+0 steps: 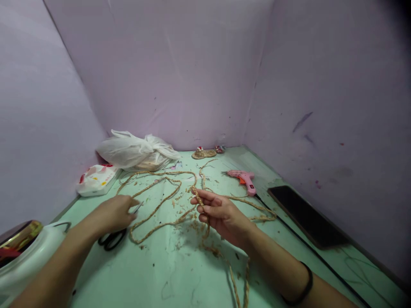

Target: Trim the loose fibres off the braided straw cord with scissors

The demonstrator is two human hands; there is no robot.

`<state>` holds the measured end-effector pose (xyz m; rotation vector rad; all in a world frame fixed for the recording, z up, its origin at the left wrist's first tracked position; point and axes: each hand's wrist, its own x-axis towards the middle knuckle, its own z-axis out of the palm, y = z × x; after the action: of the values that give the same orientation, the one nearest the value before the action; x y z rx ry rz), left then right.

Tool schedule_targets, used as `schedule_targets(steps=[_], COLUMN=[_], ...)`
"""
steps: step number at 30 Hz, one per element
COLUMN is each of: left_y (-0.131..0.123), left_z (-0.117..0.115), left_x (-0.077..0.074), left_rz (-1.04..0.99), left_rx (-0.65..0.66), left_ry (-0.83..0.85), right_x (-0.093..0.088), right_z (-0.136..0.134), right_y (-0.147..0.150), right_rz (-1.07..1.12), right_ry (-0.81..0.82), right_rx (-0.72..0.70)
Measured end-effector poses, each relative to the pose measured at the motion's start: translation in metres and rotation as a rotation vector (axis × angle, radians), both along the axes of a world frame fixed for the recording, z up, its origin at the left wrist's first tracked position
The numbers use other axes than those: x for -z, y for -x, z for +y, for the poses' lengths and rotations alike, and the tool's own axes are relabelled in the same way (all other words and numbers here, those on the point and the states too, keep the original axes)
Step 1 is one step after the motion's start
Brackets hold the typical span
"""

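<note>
A long braided jute rope winds across the pale green table. My right hand is palm up, its fingers curled round a stretch of that rope, whose end sticks up past my fingertips. My left hand rests knuckles up on black-handled scissors; the metal tips poke out beside my fingers. Whether the fingers grip the scissors or only lie on them is hidden.
A pink glue gun with a black cord lies at the right, beside a dark phone. A white plastic bag, a small printed packet, a jute coaster and a white container line the back and left. Fibre scraps litter the middle.
</note>
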<state>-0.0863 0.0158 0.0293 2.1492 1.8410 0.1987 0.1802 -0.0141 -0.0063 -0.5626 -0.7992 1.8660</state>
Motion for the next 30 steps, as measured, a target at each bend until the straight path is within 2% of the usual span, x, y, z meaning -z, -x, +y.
schedule_targets(steps=[2, 5, 6, 9, 11, 14, 18, 23, 30], left_y=[-0.035, -0.088, -0.101, -0.121, -0.121, -0.117, -0.116, -0.118, -0.115], left_z=[-0.007, -0.012, -0.011, 0.000, 0.008, 0.016, 0.017, 0.016, 0.016], left_x=[-0.003, 0.003, 0.006, 0.010, 0.010, 0.007, 0.009, 0.012, 0.014], left_rz=[-0.338, -0.923, -1.063, -1.295, -1.374, -1.452, -1.487, -1.513, -1.533], left_rx=[0.026, 0.032, 0.012, -0.115, -0.161, -0.193, -0.223, -0.199, -0.155], left_ry=[0.074, 0.443, 0.508, 0.419, 0.327, 0.300, 0.236, 0.152, 0.150], right_x=[0.001, 0.003, 0.004, 0.008, 0.011, 0.013, 0.011, 0.014, 0.012], right_z=[-0.002, -0.003, -0.003, -0.001, 0.001, 0.001, 0.001, 0.004, 0.004], right_y=[0.002, 0.004, 0.004, 0.003, 0.003, 0.004, 0.004, 0.001, 0.000], right_rz=[-0.030, -0.084, -0.101, -0.157, -0.187, -0.228, -0.309, -0.395, -0.443], right_ry=[0.003, -0.002, 0.001, 0.042, 0.061, 0.047, 0.067, 0.077, 0.036], right_rx=[0.012, -0.005, -0.004, 0.022, 0.006, -0.053, -0.063, -0.109, -0.131])
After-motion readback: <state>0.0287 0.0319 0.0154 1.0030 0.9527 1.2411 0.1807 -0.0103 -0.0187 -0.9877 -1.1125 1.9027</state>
